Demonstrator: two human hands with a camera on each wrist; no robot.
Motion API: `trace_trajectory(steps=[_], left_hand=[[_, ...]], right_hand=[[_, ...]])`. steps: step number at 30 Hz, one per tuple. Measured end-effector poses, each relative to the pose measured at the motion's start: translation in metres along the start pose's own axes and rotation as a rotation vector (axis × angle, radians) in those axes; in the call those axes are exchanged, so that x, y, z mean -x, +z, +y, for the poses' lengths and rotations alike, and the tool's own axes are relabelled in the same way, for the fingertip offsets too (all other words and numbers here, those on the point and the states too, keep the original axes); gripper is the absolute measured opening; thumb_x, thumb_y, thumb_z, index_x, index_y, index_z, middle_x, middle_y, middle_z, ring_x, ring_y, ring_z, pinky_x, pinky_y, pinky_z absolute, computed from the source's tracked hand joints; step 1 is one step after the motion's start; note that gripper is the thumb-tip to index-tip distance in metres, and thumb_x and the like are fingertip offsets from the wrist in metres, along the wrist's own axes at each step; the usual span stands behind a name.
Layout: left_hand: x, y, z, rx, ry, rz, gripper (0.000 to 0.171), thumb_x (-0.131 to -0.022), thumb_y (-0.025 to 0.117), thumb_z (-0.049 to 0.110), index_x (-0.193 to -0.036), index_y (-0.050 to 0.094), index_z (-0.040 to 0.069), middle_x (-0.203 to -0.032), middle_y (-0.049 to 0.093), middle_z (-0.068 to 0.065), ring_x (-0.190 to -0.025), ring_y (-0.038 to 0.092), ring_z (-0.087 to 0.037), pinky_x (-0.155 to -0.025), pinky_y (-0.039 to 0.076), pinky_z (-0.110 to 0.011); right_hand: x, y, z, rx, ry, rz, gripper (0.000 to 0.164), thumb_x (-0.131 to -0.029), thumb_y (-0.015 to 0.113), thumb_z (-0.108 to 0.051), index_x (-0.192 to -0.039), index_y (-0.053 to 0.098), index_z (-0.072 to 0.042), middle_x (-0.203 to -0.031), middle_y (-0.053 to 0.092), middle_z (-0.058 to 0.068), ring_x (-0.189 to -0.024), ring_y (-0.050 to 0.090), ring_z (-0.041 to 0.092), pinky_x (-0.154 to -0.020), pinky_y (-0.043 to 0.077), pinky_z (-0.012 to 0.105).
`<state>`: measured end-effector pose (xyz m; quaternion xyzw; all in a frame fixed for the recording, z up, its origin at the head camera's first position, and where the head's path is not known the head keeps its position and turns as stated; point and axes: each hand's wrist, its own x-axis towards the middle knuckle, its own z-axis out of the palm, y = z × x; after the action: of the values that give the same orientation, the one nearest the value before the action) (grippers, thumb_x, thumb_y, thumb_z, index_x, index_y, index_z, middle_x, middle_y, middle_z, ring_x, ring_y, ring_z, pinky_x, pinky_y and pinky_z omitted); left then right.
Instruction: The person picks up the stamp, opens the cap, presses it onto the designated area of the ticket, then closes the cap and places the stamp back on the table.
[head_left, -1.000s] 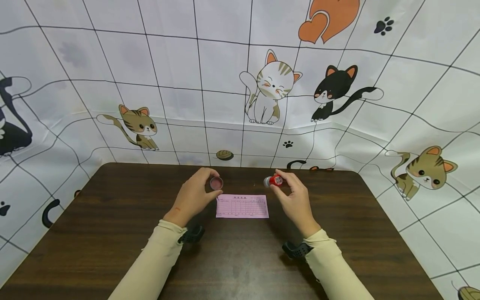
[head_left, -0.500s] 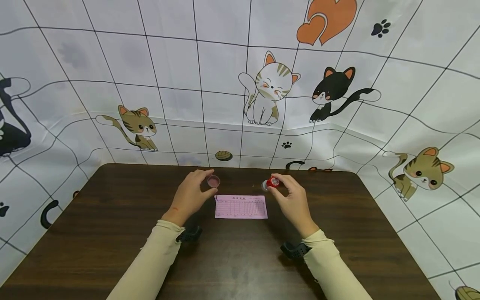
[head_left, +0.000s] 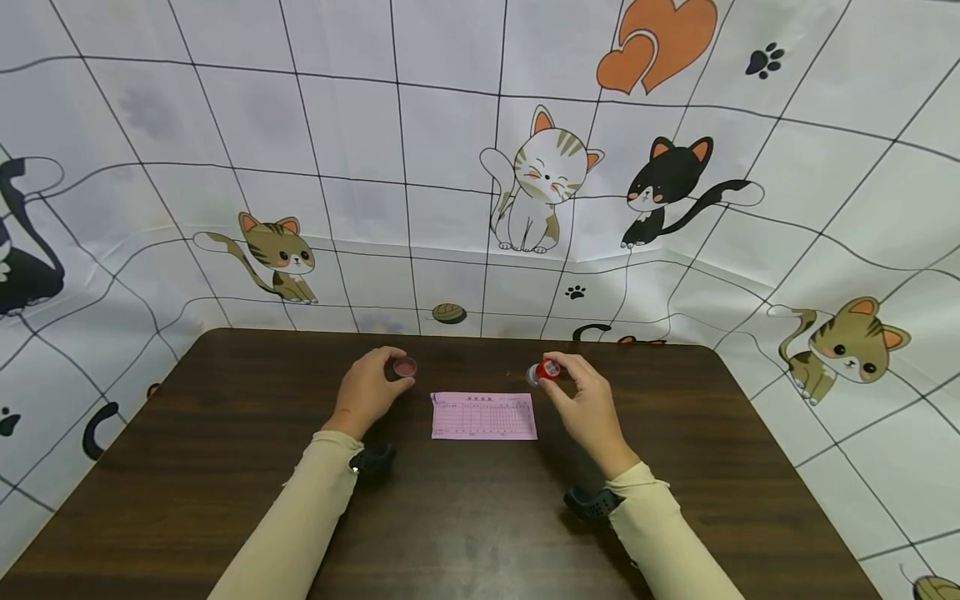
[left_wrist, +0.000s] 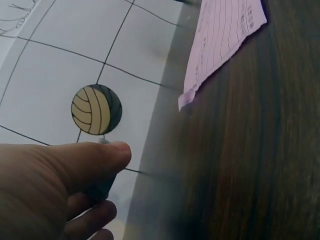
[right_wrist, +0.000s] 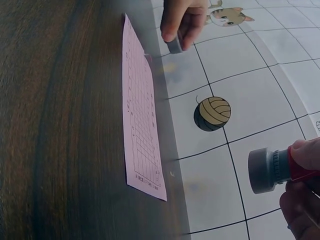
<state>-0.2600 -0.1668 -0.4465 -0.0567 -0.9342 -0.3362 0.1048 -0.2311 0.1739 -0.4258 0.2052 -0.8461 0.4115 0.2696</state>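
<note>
Red-and-grey plastic stamp (head_left: 548, 369) looks uncapped, right hand (head_left: 588, 402) pinching it, left hand (head_left: 366, 388) pinching a round grey cap (head_left: 405, 367), so it probably needs careful aim at the oblong pink paper (head_left: 483, 416) between.

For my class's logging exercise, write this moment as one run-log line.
left hand: holds round cap | right hand: holds red stamp | cap and stamp: apart | pink slip: on table, between hands

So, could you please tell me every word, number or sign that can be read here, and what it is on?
None can be read.
Pink slip: printed heading and table, too small or blurred.
Red tool: pale end, any marks too small to read.
Round cap: no lettering visible.
Wall: drawings, no readable words.
</note>
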Motion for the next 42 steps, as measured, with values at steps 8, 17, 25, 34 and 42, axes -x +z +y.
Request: trace_trajectory(steps=[8, 17, 25, 34, 42], left_hand=[[-0.005, 0.002, -0.011, -0.016, -0.096, -0.043, 0.048, -0.092, 0.080, 0.022, -0.133, 0.064, 0.004, -0.131, 0.066, -0.020, -0.118, 0.063, -0.039, -0.103, 0.049, -0.056], [-0.004, 0.005, -0.017, -0.041, -0.110, -0.050, 0.047, -0.091, 0.082, 0.022, -0.130, 0.066, 0.002, -0.128, 0.062, -0.023, -0.118, 0.057, -0.041, -0.102, 0.049, -0.058], [-0.005, 0.006, -0.018, -0.038, -0.123, -0.053, 0.048, -0.091, 0.081, 0.025, -0.130, 0.066, 0.003, -0.124, 0.063, -0.022, -0.118, 0.055, -0.043, -0.102, 0.046, -0.060], [-0.007, 0.008, -0.020, -0.001, -0.139, -0.048, 0.056, -0.090, 0.081, 0.024, -0.138, 0.061, 0.001, -0.123, 0.066, -0.021, -0.120, 0.053, -0.044, -0.105, 0.036, -0.061], [-0.004, 0.002, -0.012, -0.026, -0.123, -0.090, 0.061, -0.093, 0.078, 0.023, -0.143, 0.054, -0.002, -0.128, 0.061, -0.023, -0.120, 0.057, -0.041, -0.104, 0.045, -0.058]], right_hand=[[0.001, 0.000, 0.001, -0.008, 0.016, -0.008, 0.039, -0.086, 0.083, -0.002, -0.123, 0.071, -0.006, -0.114, 0.072, 0.009, -0.101, 0.069, 0.022, -0.090, 0.057, 0.041], [0.001, 0.002, 0.001, -0.005, 0.019, -0.014, 0.039, -0.086, 0.083, -0.002, -0.123, 0.071, -0.005, -0.114, 0.071, 0.009, -0.102, 0.070, 0.023, -0.090, 0.058, 0.044], [0.001, 0.001, 0.002, -0.005, 0.026, -0.009, 0.039, -0.086, 0.083, -0.002, -0.123, 0.071, -0.006, -0.113, 0.072, 0.008, -0.099, 0.070, 0.022, -0.087, 0.059, 0.042], [0.000, -0.001, 0.004, 0.009, 0.030, -0.018, 0.038, -0.087, 0.082, -0.004, -0.124, 0.071, -0.007, -0.116, 0.071, 0.008, -0.100, 0.069, 0.021, -0.086, 0.058, 0.034], [0.000, -0.002, 0.007, 0.019, 0.026, -0.024, 0.040, -0.087, 0.083, -0.004, -0.125, 0.071, -0.008, -0.118, 0.072, 0.007, -0.101, 0.069, 0.021, -0.087, 0.058, 0.033]])
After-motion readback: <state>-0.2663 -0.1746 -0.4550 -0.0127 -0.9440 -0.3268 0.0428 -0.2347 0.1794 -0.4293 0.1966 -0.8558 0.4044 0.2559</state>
